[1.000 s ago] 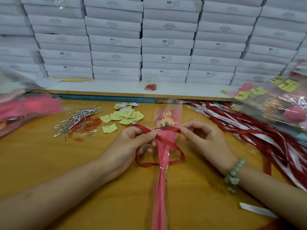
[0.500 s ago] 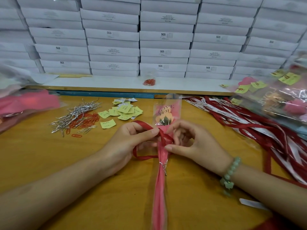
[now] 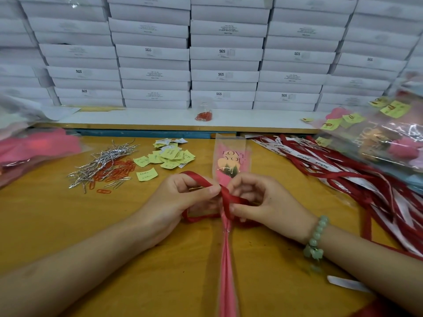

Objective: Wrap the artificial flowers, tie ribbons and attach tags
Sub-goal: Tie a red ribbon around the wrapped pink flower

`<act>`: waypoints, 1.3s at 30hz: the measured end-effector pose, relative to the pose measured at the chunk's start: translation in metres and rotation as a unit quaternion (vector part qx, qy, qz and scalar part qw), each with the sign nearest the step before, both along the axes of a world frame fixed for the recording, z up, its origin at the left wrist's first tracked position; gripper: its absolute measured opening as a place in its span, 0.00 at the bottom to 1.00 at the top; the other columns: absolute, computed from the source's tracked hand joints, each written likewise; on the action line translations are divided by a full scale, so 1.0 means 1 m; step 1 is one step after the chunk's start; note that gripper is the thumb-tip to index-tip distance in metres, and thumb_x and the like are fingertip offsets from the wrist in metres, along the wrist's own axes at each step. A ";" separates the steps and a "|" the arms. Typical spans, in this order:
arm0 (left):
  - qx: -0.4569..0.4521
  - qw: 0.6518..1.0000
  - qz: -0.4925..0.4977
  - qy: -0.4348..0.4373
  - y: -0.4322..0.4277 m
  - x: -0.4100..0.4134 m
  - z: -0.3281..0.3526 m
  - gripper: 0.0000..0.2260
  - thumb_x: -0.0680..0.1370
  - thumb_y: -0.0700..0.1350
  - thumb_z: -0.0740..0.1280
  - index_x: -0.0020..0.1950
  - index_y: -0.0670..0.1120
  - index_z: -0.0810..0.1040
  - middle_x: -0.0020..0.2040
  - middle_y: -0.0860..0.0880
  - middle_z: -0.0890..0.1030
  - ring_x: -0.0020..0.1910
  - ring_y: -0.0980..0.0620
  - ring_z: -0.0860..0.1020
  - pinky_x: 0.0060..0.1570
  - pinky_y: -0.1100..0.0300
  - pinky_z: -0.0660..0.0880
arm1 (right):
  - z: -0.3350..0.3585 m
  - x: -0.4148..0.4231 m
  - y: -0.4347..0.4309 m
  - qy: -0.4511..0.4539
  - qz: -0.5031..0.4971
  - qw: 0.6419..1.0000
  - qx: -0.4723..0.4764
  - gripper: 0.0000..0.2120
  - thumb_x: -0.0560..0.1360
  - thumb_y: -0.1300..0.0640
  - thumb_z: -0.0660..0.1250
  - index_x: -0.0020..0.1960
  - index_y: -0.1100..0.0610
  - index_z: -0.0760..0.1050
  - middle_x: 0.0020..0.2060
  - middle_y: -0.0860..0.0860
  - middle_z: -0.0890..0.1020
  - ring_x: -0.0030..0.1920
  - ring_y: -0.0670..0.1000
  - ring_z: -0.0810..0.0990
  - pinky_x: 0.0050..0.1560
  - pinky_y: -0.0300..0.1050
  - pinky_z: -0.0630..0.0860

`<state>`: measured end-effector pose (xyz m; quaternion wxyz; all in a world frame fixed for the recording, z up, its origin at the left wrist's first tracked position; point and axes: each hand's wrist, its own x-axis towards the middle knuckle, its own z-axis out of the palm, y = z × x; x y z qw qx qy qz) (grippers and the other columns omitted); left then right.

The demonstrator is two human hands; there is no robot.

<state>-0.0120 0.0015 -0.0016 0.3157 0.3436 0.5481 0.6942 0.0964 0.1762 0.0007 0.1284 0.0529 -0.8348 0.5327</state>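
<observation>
A wrapped artificial flower in a clear and pink sleeve lies lengthwise on the wooden table, its pink stem running toward me. A red ribbon crosses the sleeve's neck just below the flower head. My left hand pinches the ribbon's left loop between thumb and forefinger. My right hand, with a green bead bracelet at the wrist, pinches the ribbon on the right side of the crossing. The two hands nearly touch over the stem.
Yellow tags lie behind the hands, with silver twist ties and orange paper clips to their left. Red and white ribbons spread at right, below several finished wrapped flowers. White boxes are stacked along the back.
The wide ribbon loop has been drawn in tight around the sleeve's neck. Both hands have closed in toward the stem, and the ribbon ends now cross at the centre.
</observation>
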 end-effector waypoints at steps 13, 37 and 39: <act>-0.005 0.998 -0.004 0.070 -0.004 0.000 0.000 0.10 0.72 0.49 0.75 0.46 0.42 0.85 0.38 0.46 0.83 0.34 0.53 0.81 0.32 0.66 0.75 | 0.002 0.000 0.004 -0.019 0.035 0.980 -0.193 0.13 0.73 0.63 0.67 0.56 0.55 0.79 0.45 0.57 0.84 0.36 0.57 0.79 0.40 0.46 0.76; -0.037 0.957 -0.081 0.274 -0.020 -0.008 0.035 0.02 0.72 0.46 0.75 0.43 0.50 0.87 0.56 0.52 0.84 0.58 0.52 0.80 0.54 0.65 0.76 | 0.005 0.003 0.009 0.122 -0.050 0.986 -0.100 0.10 0.77 0.59 0.59 0.54 0.62 0.75 0.45 0.56 0.85 0.48 0.53 0.83 0.49 0.41 0.79; -0.048 0.947 -0.106 0.298 -0.021 -0.011 0.037 0.03 0.71 0.48 0.74 0.43 0.54 0.87 0.57 0.54 0.83 0.60 0.53 0.78 0.57 0.65 0.74 | 0.006 0.005 0.010 0.172 -0.097 0.980 -0.028 0.07 0.77 0.60 0.60 0.53 0.59 0.75 0.41 0.54 0.83 0.45 0.51 0.82 0.48 0.41 0.77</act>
